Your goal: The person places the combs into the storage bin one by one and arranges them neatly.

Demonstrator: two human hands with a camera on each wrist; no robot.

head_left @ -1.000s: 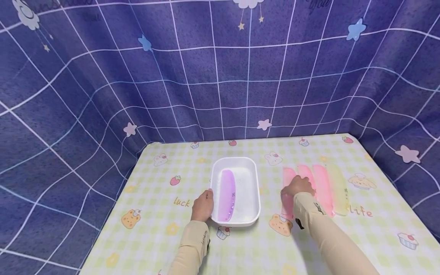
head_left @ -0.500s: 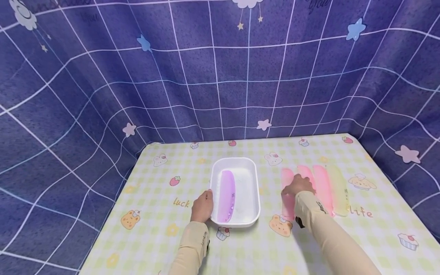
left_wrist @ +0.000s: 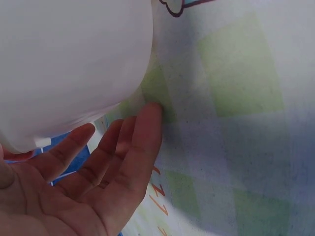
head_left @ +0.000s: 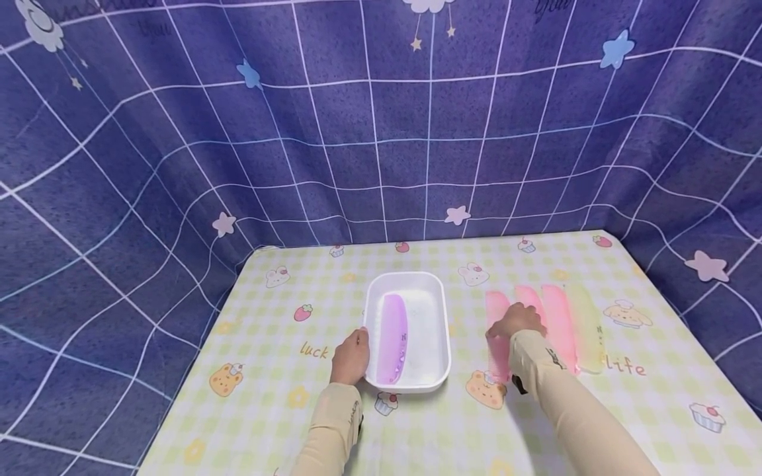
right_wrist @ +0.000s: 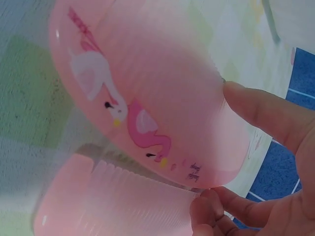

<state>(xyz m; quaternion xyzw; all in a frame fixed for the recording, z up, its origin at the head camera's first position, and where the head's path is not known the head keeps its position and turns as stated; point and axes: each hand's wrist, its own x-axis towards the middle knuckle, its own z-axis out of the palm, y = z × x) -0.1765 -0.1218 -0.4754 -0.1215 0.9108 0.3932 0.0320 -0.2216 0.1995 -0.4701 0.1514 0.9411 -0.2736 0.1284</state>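
My left hand (head_left: 351,357) holds the left side of a white plastic tray (head_left: 417,389). In the left wrist view its fingers lie along the outside of the tray wall (left_wrist: 74,59). A purple comb (head_left: 393,337) lies lengthwise inside the tray, on its left side. To the right, my right hand (head_left: 516,322) pinches a pink comb (right_wrist: 162,88) decorated with swans, thumb at the toothed edge and fingers at the spine. A second pink comb (right_wrist: 123,206) lies right beside those fingers, partly covered by my hand in the head view.
Right of my right hand lie another pink comb (head_left: 558,324) and a pale yellow-green comb (head_left: 583,324), side by side. A checked cloth with cartoon prints covers the table (head_left: 268,396). A blue grid-patterned curtain (head_left: 333,152) hangs behind and at both sides.
The pinched pink comb has shifted slightly left and turned a little in my right hand. My left hand and the tray stay in place.
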